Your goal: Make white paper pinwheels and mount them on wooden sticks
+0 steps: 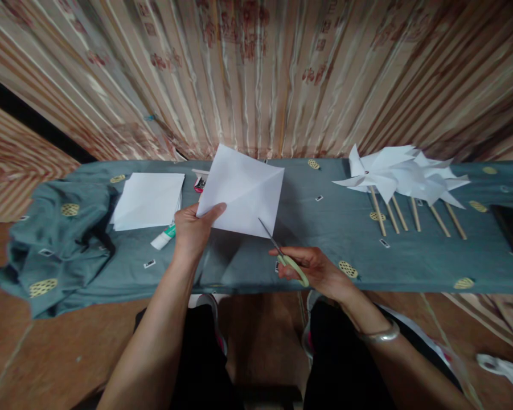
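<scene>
Head view: left hand holds sheet, right hand scissors; glue stick near, pinwheels apart.

A pleated beige curtain hangs far; dark flat device right; bunched gray-green cloth left.

The head view looks forward and down, seemingly from close above the cloth-covered table.

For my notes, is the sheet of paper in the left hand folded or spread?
Spread: the white sheet shows a broad, open face in the left hand, with a faint diagonal crease on it.
</scene>
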`<state>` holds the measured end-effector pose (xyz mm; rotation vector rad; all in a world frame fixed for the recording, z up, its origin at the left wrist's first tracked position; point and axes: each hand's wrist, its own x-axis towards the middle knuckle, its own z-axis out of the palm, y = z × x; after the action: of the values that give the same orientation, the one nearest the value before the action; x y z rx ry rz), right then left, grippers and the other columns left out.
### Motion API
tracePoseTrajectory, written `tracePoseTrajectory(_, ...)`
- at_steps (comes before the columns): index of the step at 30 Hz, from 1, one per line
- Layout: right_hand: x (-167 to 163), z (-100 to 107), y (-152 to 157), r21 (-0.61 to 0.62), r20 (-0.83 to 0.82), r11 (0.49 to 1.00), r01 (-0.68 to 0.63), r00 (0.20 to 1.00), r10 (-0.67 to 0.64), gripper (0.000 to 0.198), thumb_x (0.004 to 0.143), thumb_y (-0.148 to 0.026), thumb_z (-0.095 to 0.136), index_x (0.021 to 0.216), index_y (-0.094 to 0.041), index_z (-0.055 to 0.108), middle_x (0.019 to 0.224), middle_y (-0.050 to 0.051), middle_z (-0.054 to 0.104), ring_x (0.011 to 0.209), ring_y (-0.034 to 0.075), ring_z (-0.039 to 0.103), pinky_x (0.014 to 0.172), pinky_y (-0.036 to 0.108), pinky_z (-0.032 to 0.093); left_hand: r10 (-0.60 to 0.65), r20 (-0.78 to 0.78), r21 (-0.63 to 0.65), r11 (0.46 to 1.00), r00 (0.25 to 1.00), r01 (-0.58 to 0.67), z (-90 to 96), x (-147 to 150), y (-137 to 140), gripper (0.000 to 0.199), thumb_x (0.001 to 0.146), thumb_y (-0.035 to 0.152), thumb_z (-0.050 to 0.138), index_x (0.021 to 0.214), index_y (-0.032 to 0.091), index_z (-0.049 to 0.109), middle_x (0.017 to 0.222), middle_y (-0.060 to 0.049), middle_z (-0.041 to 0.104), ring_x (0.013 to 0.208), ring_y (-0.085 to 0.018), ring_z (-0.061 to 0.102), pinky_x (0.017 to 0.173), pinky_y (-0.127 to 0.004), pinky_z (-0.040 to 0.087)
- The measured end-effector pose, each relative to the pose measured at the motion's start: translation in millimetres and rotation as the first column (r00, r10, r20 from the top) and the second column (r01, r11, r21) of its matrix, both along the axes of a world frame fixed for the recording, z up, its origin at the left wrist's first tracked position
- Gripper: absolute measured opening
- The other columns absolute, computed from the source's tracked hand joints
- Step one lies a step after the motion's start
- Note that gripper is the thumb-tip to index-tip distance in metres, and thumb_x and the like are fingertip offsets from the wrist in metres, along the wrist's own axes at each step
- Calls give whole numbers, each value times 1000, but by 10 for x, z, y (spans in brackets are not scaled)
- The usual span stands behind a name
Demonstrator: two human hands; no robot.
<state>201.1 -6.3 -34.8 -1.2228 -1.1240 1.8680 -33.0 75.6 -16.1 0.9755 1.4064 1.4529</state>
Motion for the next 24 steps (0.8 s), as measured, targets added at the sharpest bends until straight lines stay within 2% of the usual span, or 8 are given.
tracePoseTrajectory(7,-6,-19,-1,-13,-37,1000,13,999,-14,48,63,-34,84,106,-15,72,68,-1,62,61,9,55,53,23,45,-7,-26,-1,1000,1000,7,-57,-34,26,21,53,29,82,65,15,73,61,1,65,55,-14,56,58,-28,47)
tracePoseTrajectory(15,2,6,12,22,-9,1000,-3,1000,4,52,63,-39,83,107,-14,71,72,0,65,63,9,53,55,23,42,-44,-52,-25,999,998,43,50,56,-58,20,53,29,82,64,14,74,64,-1,68,56,-13,56,55,-25,44)
tracePoseTrajectory(24,-12,2,10,12,6,1000,21,1000,-21,57,62,-43,84,108,-12,71,68,1,61,62,10,53,55,25,43,-44,-44,-32,999,998,43,44,48,-61,21,53,30,83,62,14,72,60,0,66,54,-12,54,53,-24,42)
